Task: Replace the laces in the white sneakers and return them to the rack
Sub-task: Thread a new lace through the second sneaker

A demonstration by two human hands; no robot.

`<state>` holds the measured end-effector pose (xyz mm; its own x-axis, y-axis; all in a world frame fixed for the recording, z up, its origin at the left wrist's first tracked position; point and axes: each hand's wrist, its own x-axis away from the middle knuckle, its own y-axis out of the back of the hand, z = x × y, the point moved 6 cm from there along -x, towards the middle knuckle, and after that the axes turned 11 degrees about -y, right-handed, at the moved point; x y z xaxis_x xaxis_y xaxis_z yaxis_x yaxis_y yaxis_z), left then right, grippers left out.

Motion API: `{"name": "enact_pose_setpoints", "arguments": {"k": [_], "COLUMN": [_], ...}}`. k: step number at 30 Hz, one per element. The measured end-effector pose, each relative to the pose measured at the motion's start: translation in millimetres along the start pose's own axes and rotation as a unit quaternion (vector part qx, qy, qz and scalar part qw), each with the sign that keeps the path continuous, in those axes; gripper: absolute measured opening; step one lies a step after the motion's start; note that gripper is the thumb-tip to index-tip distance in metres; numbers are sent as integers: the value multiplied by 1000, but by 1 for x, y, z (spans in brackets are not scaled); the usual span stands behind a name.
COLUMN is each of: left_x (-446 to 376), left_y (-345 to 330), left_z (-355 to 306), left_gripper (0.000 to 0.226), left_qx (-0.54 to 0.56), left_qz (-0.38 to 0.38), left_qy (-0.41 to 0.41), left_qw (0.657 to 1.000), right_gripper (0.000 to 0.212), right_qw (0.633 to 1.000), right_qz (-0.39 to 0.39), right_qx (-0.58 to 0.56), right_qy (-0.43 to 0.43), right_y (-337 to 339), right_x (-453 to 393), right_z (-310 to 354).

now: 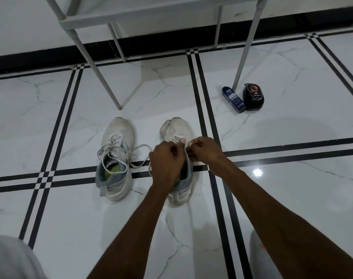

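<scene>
Two white sneakers stand side by side on the marble floor, toes pointing away from me. The left sneaker [116, 158] has loose white laces trailing onto the floor to its right. Over the right sneaker [176, 129] both my hands work at the eyelets. My left hand [165, 164] is curled over the shoe's tongue and opening, pinching the lace. My right hand [203, 149] pinches the white lace [165, 126] near the top of the eyelet row. A bunch of lace lies on that shoe's toe. Most of its upper is hidden by my hands.
The white shoe rack [151, 15] stands just beyond the sneakers, its legs on the floor. A blue spray can [233, 99] lies next to a black shoe-polish container [253, 96] by the rack's right leg. A wall with a black skirting runs behind.
</scene>
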<state>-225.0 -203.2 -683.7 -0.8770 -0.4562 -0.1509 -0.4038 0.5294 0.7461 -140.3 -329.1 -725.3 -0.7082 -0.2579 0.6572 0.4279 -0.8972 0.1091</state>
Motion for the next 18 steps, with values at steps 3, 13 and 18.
{"name": "enact_pose_setpoints", "arguments": {"k": [3, 13, 18], "left_x": [7, 8, 7], "left_y": [-1, 4, 1], "left_z": [1, 3, 6], "left_gripper": [44, 28, 30], "left_qx": [-17, 0, 3], "left_qz": [29, -3, -1], "left_qy": [2, 8, 6], "left_qw": [999, 1000, 1000], "right_gripper": [13, 25, 14], "right_qw": [999, 913, 917], "right_qz": [34, -294, -58], "right_qx": [22, 47, 326], "right_qy": [-18, 279, 225], "right_y": [-3, 95, -6], "right_x": [5, 26, 15], "right_z": [6, 68, 22]}}
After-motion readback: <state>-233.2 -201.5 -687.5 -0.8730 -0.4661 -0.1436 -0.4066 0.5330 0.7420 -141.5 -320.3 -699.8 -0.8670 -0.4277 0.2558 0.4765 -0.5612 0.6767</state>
